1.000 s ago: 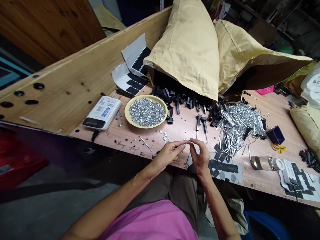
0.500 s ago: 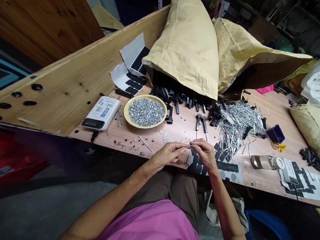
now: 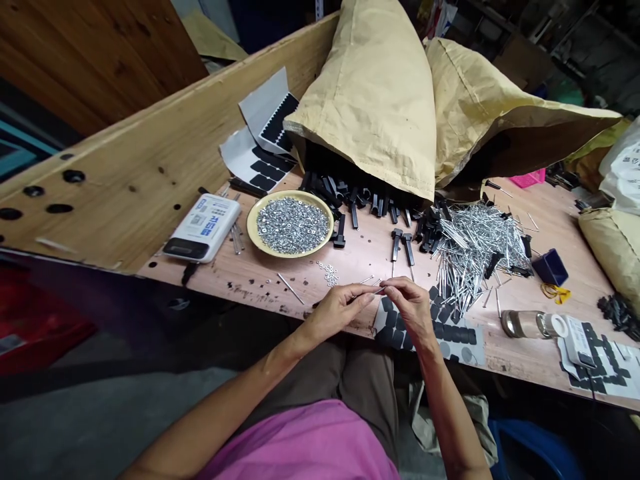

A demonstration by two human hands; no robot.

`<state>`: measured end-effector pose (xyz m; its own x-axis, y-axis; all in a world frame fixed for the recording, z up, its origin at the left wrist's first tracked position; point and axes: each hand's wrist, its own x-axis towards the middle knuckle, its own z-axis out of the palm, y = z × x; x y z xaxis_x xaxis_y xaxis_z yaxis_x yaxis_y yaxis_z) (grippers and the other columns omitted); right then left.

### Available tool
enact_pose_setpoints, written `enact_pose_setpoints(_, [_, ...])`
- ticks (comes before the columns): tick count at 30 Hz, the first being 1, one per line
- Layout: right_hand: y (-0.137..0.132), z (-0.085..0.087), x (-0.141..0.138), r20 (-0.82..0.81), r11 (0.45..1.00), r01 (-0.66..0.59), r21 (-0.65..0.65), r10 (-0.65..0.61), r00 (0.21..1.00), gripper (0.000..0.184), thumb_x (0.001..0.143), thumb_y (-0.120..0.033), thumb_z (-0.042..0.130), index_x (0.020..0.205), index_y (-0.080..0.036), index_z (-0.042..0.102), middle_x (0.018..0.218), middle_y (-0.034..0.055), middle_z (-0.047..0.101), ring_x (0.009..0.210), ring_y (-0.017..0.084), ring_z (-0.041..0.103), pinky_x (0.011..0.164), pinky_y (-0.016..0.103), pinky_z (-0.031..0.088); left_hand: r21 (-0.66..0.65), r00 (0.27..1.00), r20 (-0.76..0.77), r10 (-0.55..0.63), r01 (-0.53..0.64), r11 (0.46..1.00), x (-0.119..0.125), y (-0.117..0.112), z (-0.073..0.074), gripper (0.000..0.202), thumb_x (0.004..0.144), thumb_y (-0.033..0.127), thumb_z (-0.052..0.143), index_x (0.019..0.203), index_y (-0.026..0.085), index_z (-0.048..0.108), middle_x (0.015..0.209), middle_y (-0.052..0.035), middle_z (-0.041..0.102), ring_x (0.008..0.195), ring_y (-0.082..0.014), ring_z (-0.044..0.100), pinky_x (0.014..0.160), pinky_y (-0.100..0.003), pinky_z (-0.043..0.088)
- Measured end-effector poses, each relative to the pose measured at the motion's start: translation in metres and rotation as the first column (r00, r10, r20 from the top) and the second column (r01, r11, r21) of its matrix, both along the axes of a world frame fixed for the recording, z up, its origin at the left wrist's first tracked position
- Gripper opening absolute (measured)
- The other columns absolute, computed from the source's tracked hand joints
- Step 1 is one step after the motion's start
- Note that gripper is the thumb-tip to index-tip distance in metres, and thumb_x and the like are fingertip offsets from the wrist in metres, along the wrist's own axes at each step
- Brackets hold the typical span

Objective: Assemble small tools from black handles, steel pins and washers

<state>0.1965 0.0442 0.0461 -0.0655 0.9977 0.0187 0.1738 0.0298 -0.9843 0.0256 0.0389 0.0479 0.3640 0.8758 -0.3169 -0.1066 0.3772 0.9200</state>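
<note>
Plywood partition (image 3: pixel 125 173), grey concrete floor (image 3: pixel 115 400), red crate (image 3: pixel 40 320), what looks like a blue stool (image 3: pixel 530 447)

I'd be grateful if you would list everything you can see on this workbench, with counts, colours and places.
workbench: one, pale wood, across the view
sacks: three, tan, two at back, one far right
plate: one, yellow, back left
nuts: many, silver, on the plate
digital scale: one, white, left of the plate
plastic parts: many, black, spilling from a sack
metal pins: many, silver, heaped right of centre
pad sheets: three, black on white, back left, front centre, front right
bottle: one, clear, front right
box: one, blue, right
left hand: one, bare, pinching a pin, front centre
right hand: one, bare, pinching that pin, front centre
</note>
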Motion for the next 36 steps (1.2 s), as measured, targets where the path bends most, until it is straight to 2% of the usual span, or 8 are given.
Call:
enact_pose_setpoints(9, [-0.001,0.003,-0.002,0.04,1.0,-0.001,0.022,0.0,0.999,0.013,0.078,-0.036,0.067,0.082,-0.026,0.074,0.082,0.0025,0.073,0.078,0.018,0.069,0.073,0.032,0.055,0.002,0.999,0.044,-0.027,0.027,1.0,0.002,0.002,-0.001,0.046,0.074,0.045,0.062,0.107,0.015,0.071,0.048,0.0075,0.039,0.039,-0.0056,0.025,0.04,-0.021,0.024])
enact_pose_setpoints(14, [-0.002,0.0,0.0,-0.018,1.0,0.007,-0.021,-0.007,1.0,0.014,0.076,-0.037,0.069,0.08,-0.025,0.073,0.081,0.0022,0.073,0.074,0.017,0.068,0.07,0.03,0.055,0.129,0.998,-0.062,0.011,-0.003,0.992,-0.002,0.004,0.001,0.032,0.075,0.038,0.062,0.097,0.019,0.076,0.057,-0.0008,0.06,0.049,-0.0117,0.048,0.041,-0.021,0.031])
enact_pose_setpoints(18, [-0.004,-0.002,0.0,-0.002,1.0,0.008,0.025,-0.008,1.0,0.013,0.077,-0.037,0.069,0.079,-0.025,0.073,0.081,0.0017,0.07,0.07,0.015,0.066,0.066,0.029,0.054,0.247,0.996,-0.085,0.03,-0.008,0.969,0.002,0.001,0.0,0.026,0.078,0.033,0.059,0.092,0.02,0.076,0.069,-0.0049,0.068,0.069,-0.0182,0.062,0.055,-0.025,0.046])
enact_pose_setpoints(22, [-0.005,0.0,-0.003,0.052,0.989,0.098,0.115,-0.104,0.993,0.01,0.079,-0.034,0.067,0.079,-0.025,0.072,0.079,0.0022,0.069,0.076,0.016,0.065,0.069,0.029,0.052,0.414,0.97,-0.153,0.19,-0.112,0.903,0.009,-0.004,0.0,0.027,0.079,0.026,0.055,0.096,0.019,0.075,0.088,-0.0084,0.072,0.082,-0.0194,0.065,0.078,-0.031,0.049])
enact_pose_setpoints(24, [-0.005,0.001,-0.003,0.067,0.986,0.101,0.136,-0.111,0.992,0.01,0.079,-0.034,0.067,0.078,-0.025,0.072,0.08,0.0025,0.069,0.078,0.017,0.064,0.072,0.03,0.052,0.392,0.972,-0.15,0.182,-0.11,0.913,0.01,-0.006,0.001,0.027,0.08,0.028,0.055,0.096,0.02,0.075,0.087,-0.0082,0.072,0.084,-0.0201,0.065,0.078,-0.031,0.05])
enact_pose_setpoints(29, [-0.006,0.0,-0.001,0.043,0.992,0.086,0.093,-0.09,0.995,0.014,0.077,-0.037,0.069,0.073,-0.024,0.07,0.076,0.0015,0.065,0.073,0.016,0.062,0.067,0.029,0.051,0.227,0.996,-0.05,0.077,-0.064,0.972,0.006,-0.004,0.003,0.029,0.079,0.036,0.06,0.094,0.017,0.075,0.073,-0.0053,0.069,0.081,-0.0202,0.064,0.063,-0.027,0.05])
enact_pose_setpoints(33, [-0.005,0.001,-0.001,-0.023,0.999,0.049,0.022,-0.048,0.999,0.016,0.075,-0.04,0.07,0.077,-0.024,0.07,0.079,0.0011,0.065,0.072,0.014,0.062,0.063,0.026,0.05,0.124,1.0,-0.028,0.004,-0.001,0.992,0.005,-0.004,-0.003,0.037,0.079,0.04,0.058,0.101,0.014,0.073,0.06,-0.0023,0.064,0.061,-0.016,0.061,0.049,-0.024,0.046])
enact_pose_setpoints(36, [-0.004,0.002,-0.003,-0.016,0.999,0.038,0.012,-0.038,0.999,0.016,0.075,-0.04,0.07,0.076,-0.023,0.071,0.078,0.0014,0.066,0.073,0.015,0.062,0.065,0.026,0.051,0.22,0.996,-0.05,0.078,-0.065,0.973,0.008,-0.006,-0.005,0.033,0.078,0.039,0.059,0.098,0.017,0.074,0.074,-0.0053,0.07,0.073,-0.0178,0.065,0.059,-0.026,0.051])
